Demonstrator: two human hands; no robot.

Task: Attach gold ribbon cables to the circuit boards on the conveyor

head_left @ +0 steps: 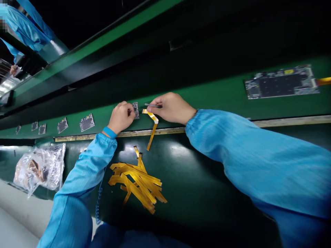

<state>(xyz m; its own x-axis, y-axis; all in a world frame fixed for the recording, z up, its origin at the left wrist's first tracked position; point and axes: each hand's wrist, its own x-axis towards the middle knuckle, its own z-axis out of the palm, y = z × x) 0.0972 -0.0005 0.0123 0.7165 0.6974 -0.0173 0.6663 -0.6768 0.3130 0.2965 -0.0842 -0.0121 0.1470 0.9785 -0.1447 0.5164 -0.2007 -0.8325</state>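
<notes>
My left hand [121,116], with a blue band round its wrist, is closed on a small circuit board [136,111] at the green belt and covers much of it. Just to the right, my right hand [171,107] pinches an orange flat ribbon cable [153,128] and also holds a thin grey stick-like tool [152,105]. The cable's upper end is close to the board; its bent tail hangs over the belt's edge strip. Whether the cable touches the board I cannot tell. Below my hands lies a loose pile of ribbon cables [137,184].
More circuit boards lie along the belt to the left, including one board [87,122]. A larger board [283,83] with a cable attached is at the right. A clear plastic bag [41,168] lies at left. A co-worker's blue sleeve [28,31] shows at top left.
</notes>
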